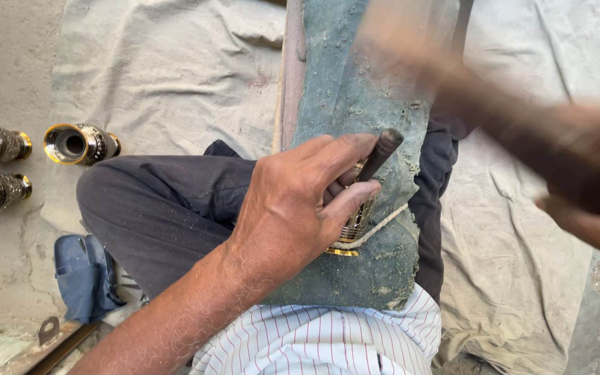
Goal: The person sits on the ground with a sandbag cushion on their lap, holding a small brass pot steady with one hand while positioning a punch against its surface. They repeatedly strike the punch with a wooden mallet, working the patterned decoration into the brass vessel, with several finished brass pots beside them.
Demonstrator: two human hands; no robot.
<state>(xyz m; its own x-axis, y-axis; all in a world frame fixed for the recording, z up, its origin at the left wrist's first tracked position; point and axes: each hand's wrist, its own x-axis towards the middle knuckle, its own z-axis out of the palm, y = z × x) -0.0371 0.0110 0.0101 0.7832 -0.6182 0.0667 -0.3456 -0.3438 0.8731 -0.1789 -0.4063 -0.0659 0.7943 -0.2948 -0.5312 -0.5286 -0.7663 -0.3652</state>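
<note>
The left hand (293, 208) grips a dark punch (378, 154) between thumb and fingers, tip against the brass piece (355, 226) lying under the fingertips. The right hand (585, 187), blurred, is clenched on a hammer handle (480, 97).

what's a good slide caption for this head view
Left hand steadies a dark metal punch on an engraved brass piece while the blurred right hand swings.

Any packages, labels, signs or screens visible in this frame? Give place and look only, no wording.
None in view: no package, label, sign or screen.
The left hand grips a dark punch against a gold-trimmed metal piece on a green padded block.
The right hand is motion-blurred, swinging a tool.
Three shiny metal vessels lie at the left on the floor.
</note>
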